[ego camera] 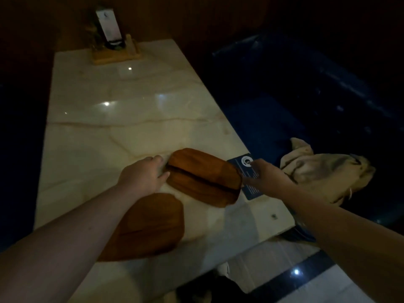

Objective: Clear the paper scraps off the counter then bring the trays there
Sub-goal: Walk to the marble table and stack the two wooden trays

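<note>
The room is dark, and the pale stone bench (122, 127) shines. Two brown wooden trays lie on it — one tray (203, 177) sits between the hands, the other tray (150, 224) under the left arm. The left hand (143, 174) is open, fingers touching the tray's end. The right hand (265, 174) presses flat on a dark card (249, 171).

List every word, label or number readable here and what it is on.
Nothing can be read.
Dark blue card under the right hand: a round white logo and lines of small print, too blurred.
White upright card in the wooden stand: a small mark, illegible.
</note>
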`<state>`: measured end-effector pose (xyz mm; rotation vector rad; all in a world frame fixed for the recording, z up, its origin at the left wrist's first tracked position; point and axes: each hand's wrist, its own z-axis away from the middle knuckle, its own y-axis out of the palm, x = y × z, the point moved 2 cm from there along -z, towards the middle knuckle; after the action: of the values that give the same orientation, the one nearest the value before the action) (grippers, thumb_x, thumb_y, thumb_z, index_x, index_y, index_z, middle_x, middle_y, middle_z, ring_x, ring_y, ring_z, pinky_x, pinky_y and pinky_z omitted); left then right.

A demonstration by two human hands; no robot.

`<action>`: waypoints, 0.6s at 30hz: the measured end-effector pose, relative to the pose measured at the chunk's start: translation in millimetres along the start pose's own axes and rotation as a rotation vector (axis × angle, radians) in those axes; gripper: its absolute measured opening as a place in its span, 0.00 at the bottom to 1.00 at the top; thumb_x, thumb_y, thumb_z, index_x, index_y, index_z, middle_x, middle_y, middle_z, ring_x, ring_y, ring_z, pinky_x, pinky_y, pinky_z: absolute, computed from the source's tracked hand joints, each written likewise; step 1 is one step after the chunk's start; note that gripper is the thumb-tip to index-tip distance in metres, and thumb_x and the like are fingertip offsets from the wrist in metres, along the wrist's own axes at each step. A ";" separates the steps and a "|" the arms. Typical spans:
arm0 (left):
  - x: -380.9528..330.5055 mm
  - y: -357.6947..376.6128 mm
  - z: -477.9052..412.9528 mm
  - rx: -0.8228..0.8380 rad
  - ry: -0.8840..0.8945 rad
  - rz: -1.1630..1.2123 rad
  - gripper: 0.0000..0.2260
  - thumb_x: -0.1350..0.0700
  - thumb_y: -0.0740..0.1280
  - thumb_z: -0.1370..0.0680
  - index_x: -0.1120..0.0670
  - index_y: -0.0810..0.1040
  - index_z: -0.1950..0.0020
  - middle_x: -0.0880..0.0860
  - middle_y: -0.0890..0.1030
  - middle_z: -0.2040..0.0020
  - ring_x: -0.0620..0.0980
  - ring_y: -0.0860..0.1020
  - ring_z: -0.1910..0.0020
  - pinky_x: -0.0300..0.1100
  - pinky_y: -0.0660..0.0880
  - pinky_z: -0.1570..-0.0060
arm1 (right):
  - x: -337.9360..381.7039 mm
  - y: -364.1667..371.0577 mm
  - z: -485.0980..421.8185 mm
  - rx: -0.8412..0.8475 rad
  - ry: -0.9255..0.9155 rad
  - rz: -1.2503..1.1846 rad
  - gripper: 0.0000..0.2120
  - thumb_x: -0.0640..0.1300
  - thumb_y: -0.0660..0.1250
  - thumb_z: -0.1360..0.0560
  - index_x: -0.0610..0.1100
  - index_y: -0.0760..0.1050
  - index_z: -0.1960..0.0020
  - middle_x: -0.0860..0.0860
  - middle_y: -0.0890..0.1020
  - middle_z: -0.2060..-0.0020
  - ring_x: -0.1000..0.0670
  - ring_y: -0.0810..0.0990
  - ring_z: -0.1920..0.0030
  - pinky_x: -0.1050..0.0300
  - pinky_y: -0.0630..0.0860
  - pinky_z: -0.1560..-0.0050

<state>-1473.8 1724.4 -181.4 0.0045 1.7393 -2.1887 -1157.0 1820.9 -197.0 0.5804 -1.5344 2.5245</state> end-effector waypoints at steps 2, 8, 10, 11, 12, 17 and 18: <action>-1.0 10.6 -18.1 0.032 -0.054 0.076 0.23 0.42 0.61 0.23 0.54 0.69 0.34 0.57 0.77 0.39 0.57 0.76 0.42 0.52 0.74 0.44 | -10.3 4.1 -23.2 0.038 0.046 -0.080 0.36 0.58 0.71 0.28 0.44 0.63 0.27 0.41 0.74 0.32 0.41 0.75 0.36 0.53 0.70 0.45; -1.2 50.5 -64.7 0.099 -0.268 0.360 0.16 0.48 0.63 0.22 0.61 0.77 0.46 0.60 0.80 0.47 0.60 0.77 0.47 0.48 0.72 0.49 | -36.6 22.5 -78.0 0.157 0.148 -0.246 0.13 0.53 0.71 0.27 0.46 0.75 0.48 0.44 0.80 0.52 0.44 0.80 0.52 0.49 0.78 0.52; 1.6 61.8 -77.3 0.097 -0.310 0.403 0.15 0.49 0.64 0.23 0.61 0.78 0.54 0.60 0.80 0.53 0.61 0.78 0.51 0.48 0.72 0.54 | -43.6 32.3 -91.2 0.199 0.168 -0.287 0.12 0.52 0.71 0.27 0.51 0.70 0.61 0.48 0.76 0.62 0.46 0.78 0.58 0.51 0.77 0.58; 2.9 66.4 -82.9 0.095 -0.322 0.410 0.15 0.49 0.64 0.23 0.60 0.77 0.59 0.60 0.80 0.57 0.61 0.79 0.54 0.47 0.72 0.59 | -44.5 35.4 -95.7 0.222 0.171 -0.305 0.13 0.52 0.71 0.27 0.51 0.68 0.63 0.49 0.75 0.63 0.47 0.78 0.59 0.54 0.76 0.62; 2.9 71.9 -88.8 0.102 -0.338 0.413 0.15 0.49 0.64 0.24 0.60 0.75 0.63 0.60 0.79 0.60 0.61 0.79 0.56 0.46 0.69 0.63 | -45.3 38.8 -103.0 0.243 0.176 -0.329 0.11 0.51 0.71 0.27 0.48 0.71 0.60 0.47 0.77 0.62 0.46 0.80 0.60 0.55 0.76 0.64; 2.3 85.1 -109.5 0.102 -0.476 0.413 0.15 0.49 0.64 0.25 0.62 0.78 0.60 0.58 0.78 0.62 0.56 0.75 0.64 0.44 0.70 0.64 | -39.4 47.9 -122.5 0.345 0.133 -0.358 0.10 0.47 0.70 0.25 0.42 0.75 0.48 0.44 0.82 0.56 0.48 0.83 0.58 0.55 0.80 0.62; 2.2 87.2 -112.1 0.103 -0.502 0.412 0.15 0.49 0.65 0.25 0.62 0.78 0.60 0.57 0.77 0.63 0.55 0.74 0.65 0.44 0.71 0.64 | -40.5 50.2 -125.2 0.358 0.117 -0.361 0.09 0.46 0.70 0.25 0.43 0.76 0.48 0.45 0.82 0.57 0.49 0.83 0.58 0.56 0.81 0.62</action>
<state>-1476.0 1813.4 -292.1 -0.1372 1.2212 -1.7795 -1167.2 1910.2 -305.4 0.6672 -0.8493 2.4995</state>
